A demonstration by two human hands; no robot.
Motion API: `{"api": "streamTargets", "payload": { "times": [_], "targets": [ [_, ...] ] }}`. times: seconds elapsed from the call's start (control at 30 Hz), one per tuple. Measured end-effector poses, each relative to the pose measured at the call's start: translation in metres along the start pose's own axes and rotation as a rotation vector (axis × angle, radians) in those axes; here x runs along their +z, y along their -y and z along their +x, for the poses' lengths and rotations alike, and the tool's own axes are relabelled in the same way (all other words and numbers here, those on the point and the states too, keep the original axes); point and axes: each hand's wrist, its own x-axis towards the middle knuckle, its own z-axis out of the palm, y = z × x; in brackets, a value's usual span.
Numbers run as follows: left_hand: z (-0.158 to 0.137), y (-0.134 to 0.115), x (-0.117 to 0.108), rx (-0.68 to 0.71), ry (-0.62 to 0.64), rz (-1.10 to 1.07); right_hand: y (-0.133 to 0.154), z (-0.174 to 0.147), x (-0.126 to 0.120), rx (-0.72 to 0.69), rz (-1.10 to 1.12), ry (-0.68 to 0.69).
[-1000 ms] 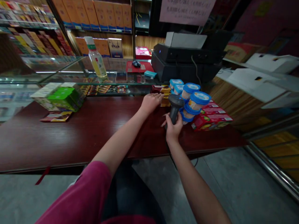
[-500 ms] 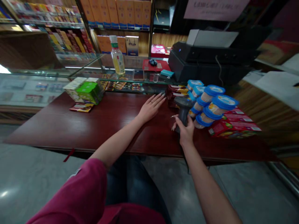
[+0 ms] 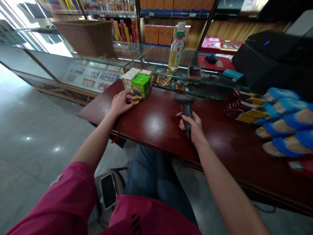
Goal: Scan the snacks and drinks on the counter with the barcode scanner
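My right hand [image 3: 192, 125] is wrapped round the handle of a dark barcode scanner [image 3: 187, 106], held upright over the brown wooden counter [image 3: 156, 120]. On the left, my left hand [image 3: 121, 101] lies over a small dark red and yellow snack packet [image 3: 134, 98], thumb and fingers apart. It partly covers the packet, and its fingertips touch or nearly touch it. Just behind stand green boxes [image 3: 141, 85] and white boxes [image 3: 129, 78].
Stacked dark red and yellow packets [image 3: 242, 106] and blue-lidded tubs [image 3: 283, 127] stand at the right. Behind the counter, a glass case carries a bottle [image 3: 176, 47] and a blue mouse [image 3: 211, 58]. A phone [image 3: 108, 191] lies below, beside my leg.
My left hand has moved left from the middle of the counter to the snack packet. My right hand still holds the scanner, now farther left over the counter. The view has turned left.
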Motion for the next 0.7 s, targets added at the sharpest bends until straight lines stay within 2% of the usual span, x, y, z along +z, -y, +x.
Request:
{"api": "streamTargets", "payload": {
  "times": [0.1,0.2,0.3,0.5,0.6,0.7],
  "targets": [
    [0.003,0.003,0.008,0.011,0.115,-0.051,-0.004,0.004,0.008,0.018,-0.056,0.026],
    [0.001,-0.001,0.013,0.03,0.123,-0.076,-0.005,0.003,0.004,0.03,-0.049,0.018],
    [-0.012,-0.014,0.012,0.091,0.114,-0.124,-0.004,0.003,-0.002,0.037,0.006,-0.007],
    [-0.036,-0.072,0.012,0.248,0.129,-0.228,-0.001,0.006,-0.01,0.039,0.065,-0.038],
    [-0.022,-0.107,0.02,0.273,0.15,-0.252,0.004,0.006,-0.023,0.033,0.042,-0.044],
    [0.011,-0.142,0.044,0.181,0.094,-0.469,0.01,0.007,-0.043,0.015,0.028,-0.065]
  ]
}}
